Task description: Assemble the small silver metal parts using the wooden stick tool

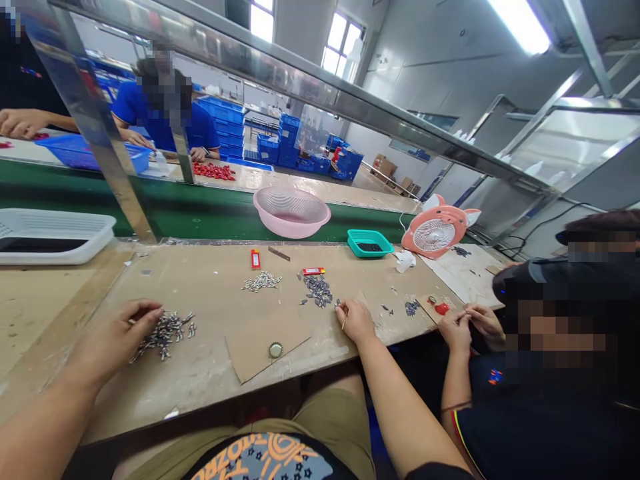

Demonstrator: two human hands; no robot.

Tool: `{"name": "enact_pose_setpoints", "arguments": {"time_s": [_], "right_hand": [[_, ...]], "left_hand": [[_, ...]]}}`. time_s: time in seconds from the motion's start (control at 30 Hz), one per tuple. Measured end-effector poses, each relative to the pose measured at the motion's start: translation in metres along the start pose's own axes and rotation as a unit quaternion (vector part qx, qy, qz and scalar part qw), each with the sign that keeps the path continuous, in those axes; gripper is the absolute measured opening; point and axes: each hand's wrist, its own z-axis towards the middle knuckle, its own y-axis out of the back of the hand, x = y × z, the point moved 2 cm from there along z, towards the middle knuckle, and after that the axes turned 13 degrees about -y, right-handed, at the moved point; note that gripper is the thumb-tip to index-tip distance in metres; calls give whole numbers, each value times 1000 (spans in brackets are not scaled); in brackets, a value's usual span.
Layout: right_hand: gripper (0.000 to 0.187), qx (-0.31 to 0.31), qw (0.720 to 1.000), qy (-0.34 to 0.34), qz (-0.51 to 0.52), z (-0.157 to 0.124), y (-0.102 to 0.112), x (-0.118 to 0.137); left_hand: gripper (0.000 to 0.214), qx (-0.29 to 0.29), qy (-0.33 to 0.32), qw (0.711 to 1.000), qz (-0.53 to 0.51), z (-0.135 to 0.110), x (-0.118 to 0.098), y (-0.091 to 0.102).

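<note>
My left hand [117,333] reaches over the left of the table beside a pile of small silver-and-dark metal parts [170,332]. Its thumb and forefinger are drawn together; what is between them, if anything, is hidden. My right hand [357,320] rests on the table, closed around a thin wooden stick [345,321]. Its fingertips are at the edge of a heap of small dark grey pieces [318,291]. Between my hands lies a cardboard sheet [250,347] bearing a bottle cap [275,350]. Farther back is a pile of small silvery parts [262,282].
Two red lighters [255,259] and a metal strip [279,253] lie behind the piles. Beyond are a pink basket [293,230], a green basket [370,247], a pink fan [435,233] and a white tray [65,250]. A co-worker's hands [457,330] are close on the right.
</note>
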Motion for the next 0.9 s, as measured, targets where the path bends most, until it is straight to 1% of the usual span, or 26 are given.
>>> {"name": "enact_pose_setpoints", "arguments": {"time_s": [0.07,0.13,0.17,0.23,0.27,0.33,0.4,0.5,0.57,0.63,0.7,0.77,0.83,0.9], "right_hand": [[12,3,1000,-8,-22,2,-3,4],[10,8,999,-10,-37,2,-6,8],[9,11,999,-9,-41,3,-6,9],[8,14,999,-7,-45,3,-7,11],[7,16,999,-5,-44,4,-7,11],[7,18,999,-1,-38,4,-5,12],[8,21,999,6,-26,3,-2,15],[10,28,999,31,8,-10,4,30],[12,44,996,58,40,-30,7,47],[15,82,988,87,94,-57,9,68],[13,177,945,108,251,-85,9,90],[11,246,901,113,338,-107,8,108],[12,293,864,99,397,-120,5,120],[14,326,832,77,442,-125,-1,126]], "left_hand": [[32,7,-47,997,53,6,3,0],[34,-10,-91,992,92,6,1,0],[34,-24,-107,990,88,4,-3,-2],[32,-52,-135,989,27,-5,-18,-8],[31,-56,-145,988,-22,-10,-29,-14],[25,-82,-154,977,-120,-24,-54,-25],[18,-70,-144,965,-208,-36,-81,-37],[14,-12,-112,932,-344,-52,-117,-55],[13,28,-74,901,-426,-59,-136,-66],[17,61,-13,857,-511,-65,-150,-75],[25,76,59,802,-590,-69,-161,-83],[25,81,108,753,-644,-74,-167,-89],[20,83,121,726,-672,-78,-170,-93],[17,81,128,709,-689,-82,-168,-96]]}}
